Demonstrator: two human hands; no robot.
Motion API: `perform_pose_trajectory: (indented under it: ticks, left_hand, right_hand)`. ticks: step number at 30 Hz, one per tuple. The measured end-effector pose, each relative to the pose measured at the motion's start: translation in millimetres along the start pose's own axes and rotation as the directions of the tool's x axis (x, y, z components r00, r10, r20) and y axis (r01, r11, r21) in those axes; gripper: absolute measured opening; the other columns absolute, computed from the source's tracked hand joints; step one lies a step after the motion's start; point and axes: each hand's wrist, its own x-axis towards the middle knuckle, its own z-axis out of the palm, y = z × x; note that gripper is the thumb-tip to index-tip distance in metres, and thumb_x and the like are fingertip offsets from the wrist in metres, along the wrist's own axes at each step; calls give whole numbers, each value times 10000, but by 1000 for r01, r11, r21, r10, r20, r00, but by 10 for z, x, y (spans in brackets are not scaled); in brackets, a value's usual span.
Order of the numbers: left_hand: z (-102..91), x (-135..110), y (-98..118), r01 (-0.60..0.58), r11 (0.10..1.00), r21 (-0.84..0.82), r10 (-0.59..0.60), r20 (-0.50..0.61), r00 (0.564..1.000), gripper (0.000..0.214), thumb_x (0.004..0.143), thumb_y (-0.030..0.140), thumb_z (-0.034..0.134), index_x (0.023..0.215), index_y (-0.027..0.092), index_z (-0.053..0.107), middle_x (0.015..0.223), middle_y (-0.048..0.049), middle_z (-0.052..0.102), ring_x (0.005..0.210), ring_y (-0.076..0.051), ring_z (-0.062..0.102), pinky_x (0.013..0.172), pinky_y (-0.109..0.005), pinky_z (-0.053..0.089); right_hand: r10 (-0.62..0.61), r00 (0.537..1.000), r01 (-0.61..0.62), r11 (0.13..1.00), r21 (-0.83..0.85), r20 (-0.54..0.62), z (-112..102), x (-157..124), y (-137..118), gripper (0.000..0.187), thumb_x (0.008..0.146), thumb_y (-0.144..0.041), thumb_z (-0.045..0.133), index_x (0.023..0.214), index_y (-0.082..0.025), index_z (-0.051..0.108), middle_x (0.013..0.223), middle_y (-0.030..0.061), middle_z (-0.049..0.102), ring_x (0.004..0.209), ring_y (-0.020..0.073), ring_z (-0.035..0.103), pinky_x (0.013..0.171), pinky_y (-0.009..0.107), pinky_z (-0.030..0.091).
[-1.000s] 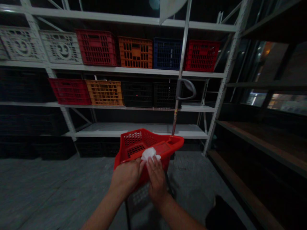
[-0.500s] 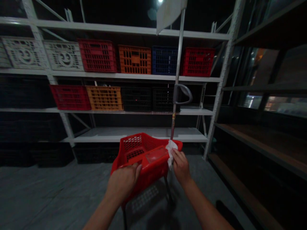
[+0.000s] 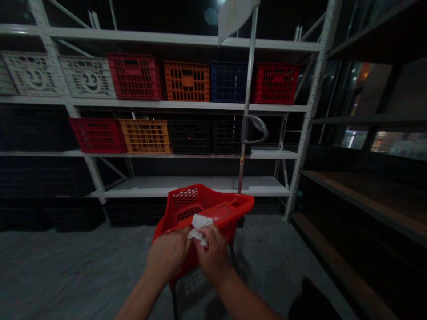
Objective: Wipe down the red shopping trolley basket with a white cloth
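Observation:
A small red plastic shopping cart [image 3: 216,196] stands in front of me, with a metal pole [image 3: 249,80] rising from its right corner. My left hand [image 3: 170,253] is closed over the left part of the cart's near rim. Beside it, my right hand [image 3: 213,251] presses a crumpled white tissue [image 3: 202,222] against the middle of that rim. The two hands are almost touching. Part of the tissue is hidden under my right fingers.
White metal shelving [image 3: 160,105] spans the background, holding several coloured crates such as an orange crate [image 3: 187,82] and a yellow crate [image 3: 146,137]. Dark wooden shelves [image 3: 353,191] line the right side. A white flag [image 3: 235,18] tops the pole, and a grey handle [image 3: 255,130] juts from it.
My right hand has slid left along the rim with the tissue, from the right corner to beside my left hand. My left hand stays on the rim.

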Motion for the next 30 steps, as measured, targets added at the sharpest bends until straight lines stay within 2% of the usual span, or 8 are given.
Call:
perform_pose_trajectory:
  ticks: [4, 11, 14, 16, 18, 21, 25, 30]
  left_hand:
    - [-17, 0, -68, 6, 1000, -13, -6, -9, 1000, 488, 863, 437, 165, 990, 218, 582, 895, -84, 670, 809, -212, 618, 677, -309, 415]
    - [-5, 16, -170, -10, 1000, -6, 10, -9, 1000, 559, 852, 512, 105, 973, 251, 583, 864, -66, 673, 793, -206, 618, 675, -316, 410]
    - [-36, 18, -153, -9, 1000, -11, 9, 1, 1000, 550, 822, 573, 173, 1038, 252, 563, 868, -71, 667, 797, -216, 612, 688, -330, 417]
    - [-60, 24, -110, -36, 999, 9, 37, -38, 999, 554, 774, 623, 281, 1057, 239, 561, 928, -87, 651, 871, -235, 593, 755, -353, 412]
    - [-68, 40, -42, -61, 997, 37, 64, -82, 995, 563, 740, 634, 357, 1043, 210, 569, 1005, -114, 622, 957, -254, 560, 821, -372, 393]
    - [-33, 78, 75, -22, 999, 48, 24, -48, 999, 571, 770, 611, 316, 1012, 154, 558, 896, -138, 639, 868, -276, 594, 749, -394, 425]
    - [28, 119, 158, 28, 998, 56, -27, -17, 1000, 588, 798, 599, 236, 956, 129, 553, 757, -137, 647, 742, -300, 620, 645, -401, 446]
    - [27, 103, 93, 58, 997, 41, -58, -11, 998, 573, 791, 601, 263, 942, 137, 562, 754, -143, 654, 747, -307, 624, 636, -399, 453]
  right_hand:
    - [-76, 992, 85, 993, -81, 98, -78, 25, 118, 244, 802, -144, 428, 1001, -180, 564, 899, 72, 583, 863, 173, 552, 795, 279, 454]
    - [234, 970, -242, 915, -324, -63, -792, 402, 844, 203, 796, -191, 406, 854, -143, 595, 828, 81, 560, 793, 190, 541, 739, 300, 439]
    - [264, 964, -231, 892, -390, 34, -1004, 609, 963, 176, 765, -173, 451, 808, -153, 620, 927, 90, 574, 851, 181, 542, 780, 277, 421]
    - [263, 946, -157, 885, -439, 191, -1064, 759, 951, 177, 756, -157, 469, 809, -163, 638, 930, 78, 605, 875, 176, 545, 801, 264, 399]
    - [269, 881, -67, 885, -460, 390, -1060, 929, 914, 173, 764, -176, 488, 828, -176, 649, 867, 57, 639, 854, 172, 557, 779, 252, 385]
    - [349, 712, -25, 879, -476, 609, -926, 1199, 893, 190, 795, -274, 495, 839, -178, 654, 804, 42, 652, 764, 160, 567, 666, 229, 369]
    - [507, 498, -81, 835, -544, 703, -615, 1459, 932, 342, 844, -371, 436, 773, -122, 660, 635, 35, 612, 554, 121, 497, 527, 219, 318]
    - [488, 383, -50, 859, -510, 784, -584, 1580, 914, 207, 796, -255, 524, 687, -128, 646, 519, -26, 526, 480, 79, 394, 501, 199, 289]
